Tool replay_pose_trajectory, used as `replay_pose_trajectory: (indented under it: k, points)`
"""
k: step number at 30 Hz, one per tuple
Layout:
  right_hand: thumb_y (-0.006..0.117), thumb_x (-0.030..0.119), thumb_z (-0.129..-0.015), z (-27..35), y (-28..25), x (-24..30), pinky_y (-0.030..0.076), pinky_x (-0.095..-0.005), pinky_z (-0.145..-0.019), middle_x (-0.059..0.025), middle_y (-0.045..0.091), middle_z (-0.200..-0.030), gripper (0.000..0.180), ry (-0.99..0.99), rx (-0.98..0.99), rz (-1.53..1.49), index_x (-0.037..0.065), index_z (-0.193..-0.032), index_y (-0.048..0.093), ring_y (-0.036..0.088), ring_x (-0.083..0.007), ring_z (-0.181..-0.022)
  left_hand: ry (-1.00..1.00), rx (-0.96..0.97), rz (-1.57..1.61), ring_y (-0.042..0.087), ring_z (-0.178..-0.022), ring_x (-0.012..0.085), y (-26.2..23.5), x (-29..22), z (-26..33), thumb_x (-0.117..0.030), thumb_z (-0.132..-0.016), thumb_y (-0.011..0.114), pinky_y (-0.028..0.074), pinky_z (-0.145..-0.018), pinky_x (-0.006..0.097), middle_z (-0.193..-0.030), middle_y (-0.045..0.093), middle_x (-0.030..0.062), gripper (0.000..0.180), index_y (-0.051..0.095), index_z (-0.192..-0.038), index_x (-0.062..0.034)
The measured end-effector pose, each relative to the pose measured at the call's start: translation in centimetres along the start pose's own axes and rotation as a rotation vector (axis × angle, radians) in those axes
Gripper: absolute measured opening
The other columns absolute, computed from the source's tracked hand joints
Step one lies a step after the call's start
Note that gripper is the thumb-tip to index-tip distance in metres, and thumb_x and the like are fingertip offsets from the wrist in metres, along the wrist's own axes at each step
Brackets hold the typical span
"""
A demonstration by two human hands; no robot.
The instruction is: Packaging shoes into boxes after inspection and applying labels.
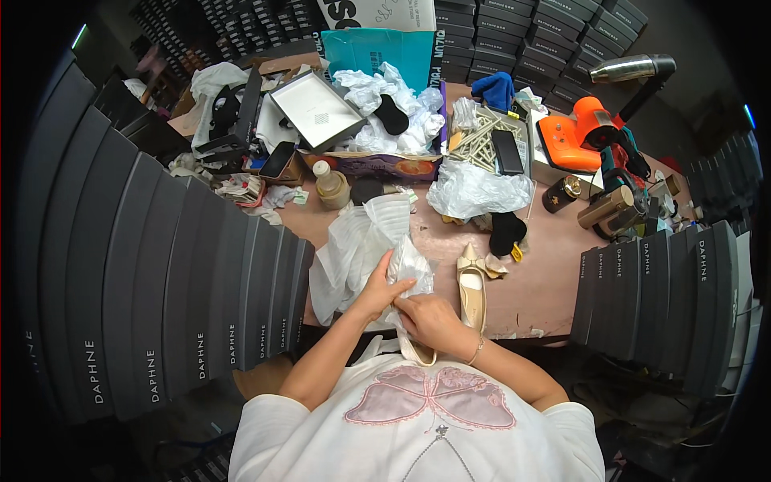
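Note:
My left hand (pixel 379 291) and my right hand (pixel 430 317) meet at the near edge of the brown table (pixel 546 281). Both grip a shoe wrapped in crumpled white tissue paper (pixel 405 261); a beige strap loop (pixel 418 353) hangs below my right hand. Under and behind the bundle lies a pleated white paper sheet (pixel 353 241). A beige pointed pump (pixel 471 285) lies on the table just right of my right hand, toe toward me.
Stacks of dark shoe boxes stand at the left (pixel 161 281) and at the right (pixel 658 281). On the table's far side are an open box with tissue (pixel 385 112), a plastic bottle (pixel 329 185), a clear plastic bag (pixel 478 189), a black sock (pixel 506 229) and an orange tool (pixel 574 132).

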State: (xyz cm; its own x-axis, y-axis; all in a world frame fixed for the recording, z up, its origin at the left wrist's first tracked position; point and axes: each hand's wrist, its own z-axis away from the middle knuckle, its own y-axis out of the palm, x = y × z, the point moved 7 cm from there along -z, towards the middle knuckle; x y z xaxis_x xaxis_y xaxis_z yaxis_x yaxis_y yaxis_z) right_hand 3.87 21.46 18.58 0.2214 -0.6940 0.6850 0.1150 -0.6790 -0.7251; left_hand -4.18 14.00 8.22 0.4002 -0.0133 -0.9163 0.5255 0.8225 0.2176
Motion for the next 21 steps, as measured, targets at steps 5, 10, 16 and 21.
replay_pose_trajectory:
  k: [5, 10, 16, 21]
  points:
    - [0.066, 0.017, -0.079, 2.6, -2.8, 1.4, 0.044, -0.0404, -0.08, -0.0126, 0.061, -0.095, 0.038, -0.002, -0.065, 0.095, 0.003, -0.114, 0.06, 0.057, -0.0311, -0.09, 0.22, -0.048, -0.282, 0.057, -0.11, 0.0232, -0.7, -1.5, 0.1, -0.01, -0.084, 0.064, 0.044, -0.092, 0.032, -0.121, 0.057, 0.0168, 0.069, 0.028, -0.142, -0.0025]
    - [0.067, 0.014, -0.072, 0.8, 0.7, -2.9, 0.047, -0.0395, -0.068, -0.0102, 0.059, -0.088, 0.023, 0.054, 0.183, 0.278, 0.007, -0.093, 0.061, 0.058, -0.027, -0.082, 0.259, -0.102, -0.45, 0.058, -0.111, 0.0281, -0.1, -2.0, 0.4, -0.009, -0.086, 0.061, 0.044, -0.093, 0.034, -0.12, 0.057, 0.0225, 0.064, 0.03, -0.141, -0.0017]
    - [0.065, 0.009, -0.072, -2.5, -3.5, -4.4, 0.048, -0.042, -0.068, -0.0133, 0.058, -0.091, 0.029, 0.119, -0.416, 0.263, 0.005, -0.099, 0.054, 0.058, -0.0324, -0.079, 0.259, -0.082, -0.483, 0.057, -0.112, 0.0303, 0.5, -3.1, 0.7, -0.01, -0.088, 0.058, 0.044, -0.093, 0.035, -0.121, 0.057, 0.0237, 0.063, 0.027, -0.142, -0.0037]
    - [0.07, 0.011, -0.07, -3.9, -0.6, -7.6, 0.047, -0.0459, -0.077, -0.0177, 0.055, -0.103, 0.049, 0.331, -0.182, 0.108, 0.003, -0.112, 0.045, 0.055, -0.0374, -0.098, 0.234, -0.028, -0.489, 0.055, -0.115, 0.0299, 0.6, -3.3, 0.7, -0.013, -0.091, 0.056, 0.042, -0.095, 0.035, -0.124, 0.054, 0.0229, 0.064, 0.022, -0.144, -0.0046]
